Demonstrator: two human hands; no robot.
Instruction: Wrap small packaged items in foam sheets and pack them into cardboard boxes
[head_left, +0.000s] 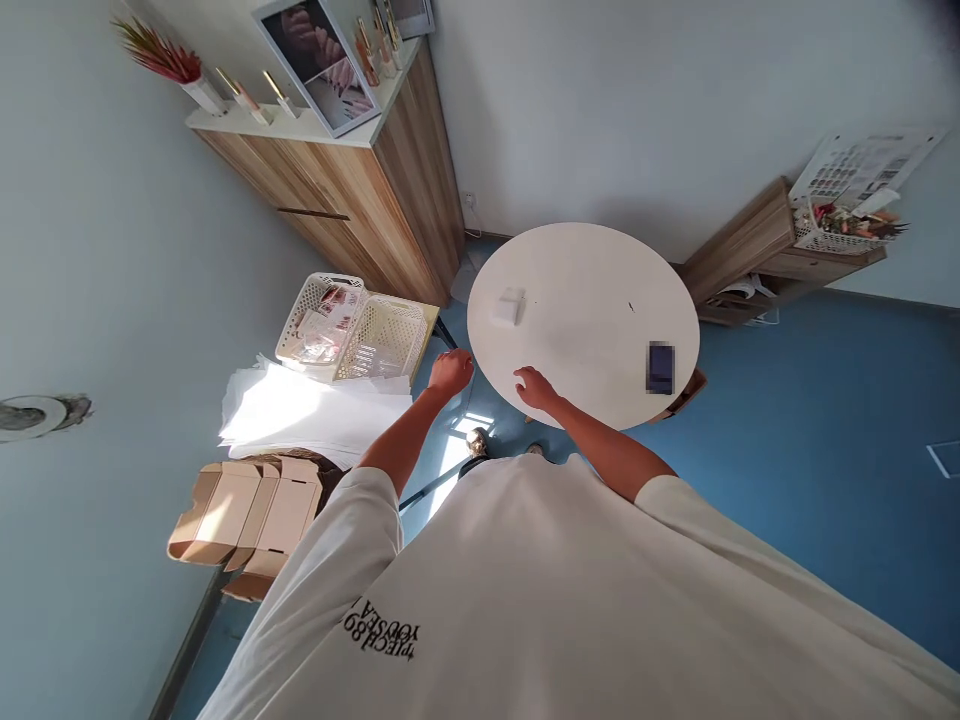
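My left hand [451,372] hangs just off the left edge of a white oval table [577,270], closed with its fingers curled under. Whatever it may hold is hidden. Over the table's front part is my right hand [534,387], its fingers bent and the thumb apart, with nothing seen between them. A small white block-like item [508,308] lies on the table's left side, beyond both hands. Towards the right rim rests a dark rectangular object [661,368], blurred out. One tiny dark thin piece [631,307] lies farther back.
At left, two plastic baskets [386,310] hold clear packets, beside white sheets [315,410] and flattened cardboard boxes [251,505]. A wooden cabinet [330,190] with a picture frame [322,65] and slim bottles stands behind. A wooden shelf unit [750,250] is at right.
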